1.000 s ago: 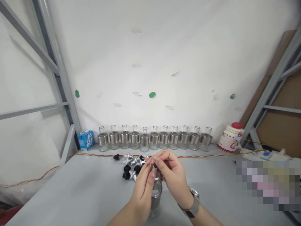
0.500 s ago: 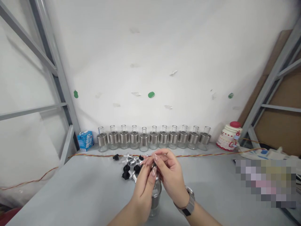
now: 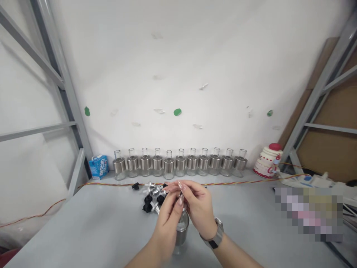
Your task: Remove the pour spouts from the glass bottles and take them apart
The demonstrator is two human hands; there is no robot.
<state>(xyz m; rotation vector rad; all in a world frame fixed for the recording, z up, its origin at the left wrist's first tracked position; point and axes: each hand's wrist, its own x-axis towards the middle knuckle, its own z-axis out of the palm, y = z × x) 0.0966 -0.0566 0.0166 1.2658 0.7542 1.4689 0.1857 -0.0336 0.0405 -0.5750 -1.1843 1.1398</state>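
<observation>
A glass bottle (image 3: pixel 182 235) with a brushed-metal sleeve stands upright on the grey table in front of me. Both hands meet over its mouth, hiding most of the neck. My left hand (image 3: pixel 169 214) is closed, its thumb pointing up beside the bottle top. From the other side my right hand (image 3: pixel 198 206) curls in, thumb and fingers pinched together, a watch on its wrist. A small piece between the fingertips is mostly covered, so I cannot tell its kind. Just behind my left hand lies a pile of silver pour spouts with black caps (image 3: pixel 150 203).
Along the wall runs a row of similar sleeved bottles (image 3: pixel 169 165). A blue drink carton (image 3: pixel 99 167) stands at their left, a cream jar with a red lid (image 3: pixel 268 160) at their right. A twisted red-yellow wire (image 3: pixel 231 182) crosses the table; a blurred patch (image 3: pixel 309 214) covers something at right.
The view has shifted slightly, so everything sits a little further left. My hands stay together over the bottle mouth, with only small finger movement.
</observation>
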